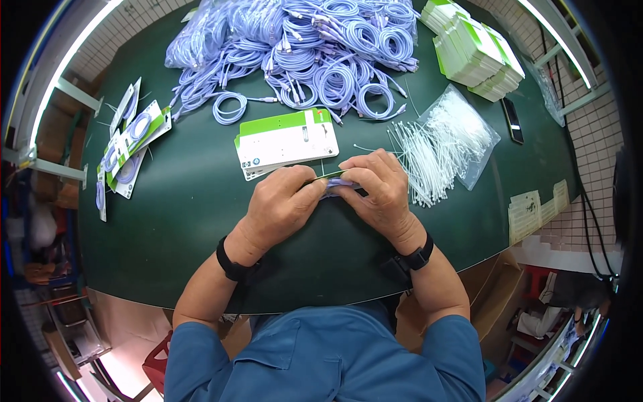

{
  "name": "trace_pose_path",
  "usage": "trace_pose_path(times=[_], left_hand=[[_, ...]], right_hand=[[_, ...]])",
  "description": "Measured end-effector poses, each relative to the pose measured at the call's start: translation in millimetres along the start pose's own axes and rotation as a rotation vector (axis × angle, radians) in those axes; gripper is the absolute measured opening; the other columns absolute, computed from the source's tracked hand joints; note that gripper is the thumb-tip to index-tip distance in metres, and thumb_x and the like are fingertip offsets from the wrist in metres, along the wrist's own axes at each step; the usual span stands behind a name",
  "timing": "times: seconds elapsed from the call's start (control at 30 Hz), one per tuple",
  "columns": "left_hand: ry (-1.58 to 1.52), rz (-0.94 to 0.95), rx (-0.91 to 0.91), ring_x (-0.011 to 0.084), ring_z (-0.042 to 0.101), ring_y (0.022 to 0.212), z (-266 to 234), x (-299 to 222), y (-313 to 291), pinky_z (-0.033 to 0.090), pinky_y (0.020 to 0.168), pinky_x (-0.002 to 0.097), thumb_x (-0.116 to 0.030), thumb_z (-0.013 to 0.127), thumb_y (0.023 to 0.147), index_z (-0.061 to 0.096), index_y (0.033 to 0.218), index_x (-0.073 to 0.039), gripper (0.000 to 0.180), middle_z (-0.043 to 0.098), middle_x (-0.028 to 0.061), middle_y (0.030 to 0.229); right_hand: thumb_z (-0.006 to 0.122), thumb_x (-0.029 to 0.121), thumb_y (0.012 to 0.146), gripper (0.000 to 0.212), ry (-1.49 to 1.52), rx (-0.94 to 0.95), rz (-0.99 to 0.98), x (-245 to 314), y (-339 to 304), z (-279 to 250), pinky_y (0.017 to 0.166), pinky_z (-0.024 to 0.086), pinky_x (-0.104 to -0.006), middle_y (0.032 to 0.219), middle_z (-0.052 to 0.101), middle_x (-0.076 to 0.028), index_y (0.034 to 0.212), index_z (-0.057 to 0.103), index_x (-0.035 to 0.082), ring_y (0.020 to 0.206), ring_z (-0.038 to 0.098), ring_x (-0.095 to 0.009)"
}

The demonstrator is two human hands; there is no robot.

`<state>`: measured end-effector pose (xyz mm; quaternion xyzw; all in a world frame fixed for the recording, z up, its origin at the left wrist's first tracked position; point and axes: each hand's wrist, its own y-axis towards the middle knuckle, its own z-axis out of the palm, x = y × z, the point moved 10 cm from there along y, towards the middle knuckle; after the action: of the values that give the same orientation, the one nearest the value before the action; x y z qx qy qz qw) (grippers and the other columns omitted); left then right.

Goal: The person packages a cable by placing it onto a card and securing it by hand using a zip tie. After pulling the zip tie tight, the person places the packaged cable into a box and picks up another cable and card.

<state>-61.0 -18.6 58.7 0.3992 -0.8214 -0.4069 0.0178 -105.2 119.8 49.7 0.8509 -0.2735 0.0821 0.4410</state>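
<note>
Near the middle of the table, my left hand and my right hand pinch a packaging card from both sides. The card is tilted so that mostly its thin green edge shows. A coiled lilac cable is pressed against its near side, partly hidden by my fingers. A thin white cable tie sticks up behind the card. Just beyond my hands lies a stack of green and white cards. To the right of my right hand are many loose white cable ties, spilling from a clear plastic bag.
A large heap of coiled lilac cables covers the far side, with one loose coil in front. Cards with cables attached lie at the left. Bundled cards and a phone are at the far right; paper sheets line the right edge.
</note>
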Motion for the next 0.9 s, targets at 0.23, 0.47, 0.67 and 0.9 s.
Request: trace_pose_path(times=[0.23,0.47,0.67,0.9], left_hand=[[0.017,-0.034,-0.007,0.0264,0.071,0.076,0.9,3.6,1.1,0.058,0.065,0.0370,0.003,0.081,0.079,0.071,0.095,-0.002,0.019,0.069,0.0100,0.092],[0.019,-0.001,-0.004,0.0278,0.072,0.077,-0.1,3.6,-2.2,0.059,0.066,0.0370,0.004,0.081,0.079,0.071,0.095,-0.001,0.019,0.070,0.0109,0.093],[-0.010,-0.010,-0.018,0.0285,0.072,0.078,-1.8,3.5,1.6,0.059,0.066,0.0374,0.005,0.081,0.080,0.071,0.095,0.000,0.019,0.071,0.0120,0.092],[-0.125,0.063,0.027,0.0269,0.071,0.079,10.7,-7.3,3.7,0.059,0.069,0.0372,0.001,0.080,0.079,0.071,0.093,-0.002,0.017,0.070,0.0103,0.095]], right_hand=[[0.094,0.011,0.068,0.037,-0.002,0.004,0.015,0.7,4.0,0.2,0.071,0.049,-0.0389,0.102,0.073,-0.004,0.095,0.068,0.011,0.084,0.065,-0.026],[0.093,0.010,0.070,0.036,-0.009,0.020,0.017,4.4,4.6,-0.6,0.073,0.049,-0.0390,0.104,0.073,-0.005,0.097,0.069,0.011,0.087,0.066,-0.026],[0.088,0.005,0.076,0.029,0.215,-0.120,0.131,-20.0,13.3,-43.0,0.076,0.054,-0.0382,0.100,0.073,-0.007,0.101,0.073,0.006,0.090,0.067,-0.025],[0.084,0.009,0.081,0.019,0.010,0.124,0.738,-122.9,-29.0,-52.5,0.078,0.055,-0.0356,0.092,0.073,-0.011,0.096,0.076,0.002,0.088,0.069,-0.025]])
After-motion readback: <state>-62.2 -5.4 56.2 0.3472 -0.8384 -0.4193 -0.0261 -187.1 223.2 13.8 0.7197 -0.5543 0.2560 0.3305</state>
